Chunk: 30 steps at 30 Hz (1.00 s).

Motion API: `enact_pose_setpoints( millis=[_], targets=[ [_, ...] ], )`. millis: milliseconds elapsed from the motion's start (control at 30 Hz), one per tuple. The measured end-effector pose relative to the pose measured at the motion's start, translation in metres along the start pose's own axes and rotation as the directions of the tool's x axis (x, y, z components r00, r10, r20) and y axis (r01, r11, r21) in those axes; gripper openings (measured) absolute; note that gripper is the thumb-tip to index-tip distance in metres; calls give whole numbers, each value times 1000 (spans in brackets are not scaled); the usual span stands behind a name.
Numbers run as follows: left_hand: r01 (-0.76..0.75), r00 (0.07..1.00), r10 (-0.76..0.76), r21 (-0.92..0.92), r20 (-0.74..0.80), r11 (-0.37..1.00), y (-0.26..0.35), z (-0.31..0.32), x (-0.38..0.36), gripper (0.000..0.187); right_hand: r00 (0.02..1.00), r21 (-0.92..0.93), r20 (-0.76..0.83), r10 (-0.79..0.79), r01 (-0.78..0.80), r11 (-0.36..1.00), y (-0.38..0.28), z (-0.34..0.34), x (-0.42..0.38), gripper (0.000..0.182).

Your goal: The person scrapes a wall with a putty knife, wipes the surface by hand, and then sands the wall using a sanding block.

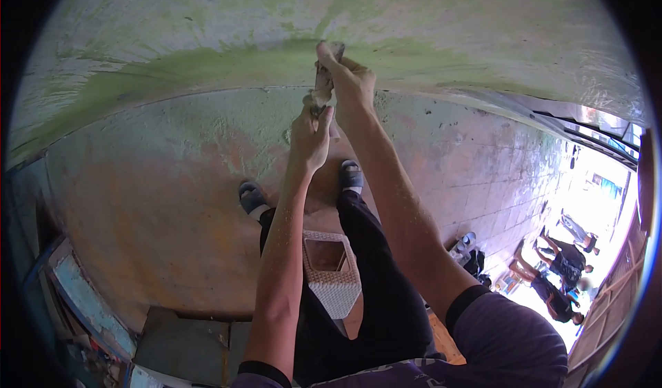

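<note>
Both arms reach up and forward toward the wall [227, 64], which carries streaks of green paint. My right hand [355, 81] is closed at the top of a narrow, dusty grey-brown piece [323, 81], its thumb pointing up along it. Just below and to the left, my left hand [314, 140] grips the lower end of the same piece, thumb upward. A pale end [334, 133] shows beside the left thumb. I cannot tell what kind of tool or material the piece is. Dust speckles the right forearm.
A white woven box-like stool [333, 302] stands between my legs, over a reddish-brown floor [172, 202] with pale spatters. My sandalled feet [351, 176] are near the wall. Dark panels [183, 350] lie at lower left. Several people [558, 277] are by the bright opening at right.
</note>
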<state>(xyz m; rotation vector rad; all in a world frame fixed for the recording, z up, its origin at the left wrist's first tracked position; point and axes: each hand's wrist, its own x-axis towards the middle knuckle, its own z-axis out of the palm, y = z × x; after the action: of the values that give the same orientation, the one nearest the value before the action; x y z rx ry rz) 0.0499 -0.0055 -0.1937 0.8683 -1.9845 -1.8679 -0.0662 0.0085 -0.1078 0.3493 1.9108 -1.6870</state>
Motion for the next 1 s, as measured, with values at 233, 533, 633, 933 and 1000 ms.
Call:
enact_pose_setpoints(
  millis=[233, 533, 633, 933, 1000],
  targets=[
    [69, 994, -73, 57, 83, 996, 13, -12, 9, 39, 994, -61, -51, -101, 97, 993, 6, 7, 7, 42],
    [24, 996, -37, 147, 86, 989, 19, -13, 11, 38, 986, -11, -33, -165, 164, 986, 0, 6, 2, 38],
    [0, 997, -8, 107, 72, 994, 41, -13, 2, 38, 983, 96, -43, -179, 183, 978, -13, 3, -14, 38],
    [-31, 997, 22, 119, 77, 992, 47, -12, 5, 37, 981, 142, -21, -191, 192, 971, -25, -1, -21, 37],
    [-19, 997, 4, 178, 83, 984, 18, -9, 4, 37, 986, 67, -59, -153, 157, 985, -3, 0, -3, 34]
  ],
)
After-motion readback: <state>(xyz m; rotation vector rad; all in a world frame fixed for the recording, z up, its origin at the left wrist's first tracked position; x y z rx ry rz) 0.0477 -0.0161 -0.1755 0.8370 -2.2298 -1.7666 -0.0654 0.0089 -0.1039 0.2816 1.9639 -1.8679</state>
